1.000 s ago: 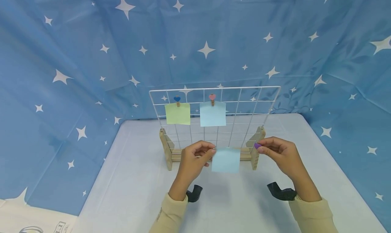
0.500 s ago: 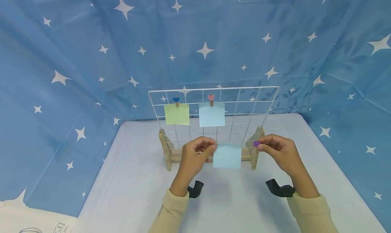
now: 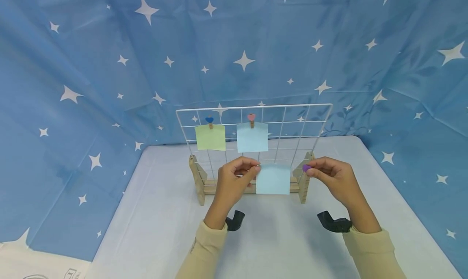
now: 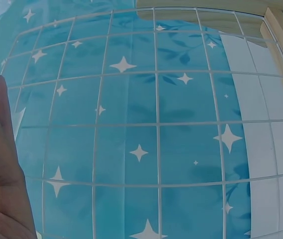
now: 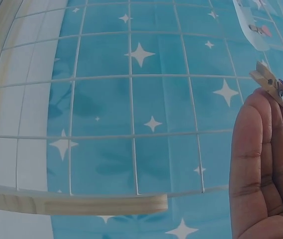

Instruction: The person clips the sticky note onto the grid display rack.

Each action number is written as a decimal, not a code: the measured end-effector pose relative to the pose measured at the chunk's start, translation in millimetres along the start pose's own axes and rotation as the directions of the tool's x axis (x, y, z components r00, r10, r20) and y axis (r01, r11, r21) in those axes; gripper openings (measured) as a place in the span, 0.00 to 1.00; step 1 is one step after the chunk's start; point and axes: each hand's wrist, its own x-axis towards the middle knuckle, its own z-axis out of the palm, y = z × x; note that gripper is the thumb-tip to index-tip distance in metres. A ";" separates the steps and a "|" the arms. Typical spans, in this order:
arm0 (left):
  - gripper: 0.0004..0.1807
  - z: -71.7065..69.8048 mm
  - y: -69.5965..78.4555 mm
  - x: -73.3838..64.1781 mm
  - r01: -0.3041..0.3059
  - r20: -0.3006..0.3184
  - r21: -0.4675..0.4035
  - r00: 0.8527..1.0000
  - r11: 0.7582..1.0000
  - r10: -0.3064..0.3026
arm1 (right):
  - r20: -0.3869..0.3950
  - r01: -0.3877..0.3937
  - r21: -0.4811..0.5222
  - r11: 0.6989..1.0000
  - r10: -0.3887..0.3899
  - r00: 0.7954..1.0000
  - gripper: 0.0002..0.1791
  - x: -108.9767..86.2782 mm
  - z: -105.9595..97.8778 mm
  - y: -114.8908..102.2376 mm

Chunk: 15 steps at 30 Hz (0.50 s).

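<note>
Between thumb and fingers, my left hand [image 3: 237, 179] pinches a light blue paper note [image 3: 273, 179] by its upper left corner. The note hangs flat in front of the lower part of a white wire grid [image 3: 289, 137]. To its right, my right hand [image 3: 334, 177] pinches a small wooden clothespin [image 5: 269, 82] with a purple end [image 3: 306, 168]. Higher on the grid, a green note [image 3: 211, 138] hangs from a blue heart clothespin [image 3: 210, 121]. Beside it a second light blue note [image 3: 252, 137] hangs from a pink heart clothespin [image 3: 251, 120].
Wooden feet [image 3: 197, 181] and a low wooden bar hold the grid upright on a white-covered table [image 3: 157, 214]. A blue curtain [image 3: 146, 59] with white stars surrounds the table. A printed cream cloth [image 3: 40, 260] lies at the lower left. Both wrists carry black mounts [image 3: 334, 223].
Both hands have risen slightly toward the grid, the left carrying the note up and a little right, the right carrying the clothespin up. Both grips are unchanged.
</note>
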 end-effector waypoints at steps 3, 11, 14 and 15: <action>0.05 0.6 0.8 2.2 -0.016 0.000 0.004 1.000 1.000 0.016 | -0.005 0.011 0.003 1.000 -0.011 1.000 0.06 1.5 -0.9 -1.5; 0.06 2.8 4.5 6.8 -0.055 -0.008 -0.004 0.998 0.998 0.055 | -0.015 0.020 0.005 1.000 -0.020 1.000 0.07 6.0 -3.8 -5.9; 0.06 3.6 7.7 8.3 -0.056 -0.010 -0.012 0.998 0.998 0.056 | -0.018 0.020 0.005 1.000 -0.020 1.000 0.07 7.2 -4.7 -7.2; 0.06 3.8 8.7 9.0 -0.056 -0.010 -0.013 0.998 0.998 0.055 | -0.020 0.021 0.007 1.000 -0.021 1.000 0.07 7.5 -5.2 -7.5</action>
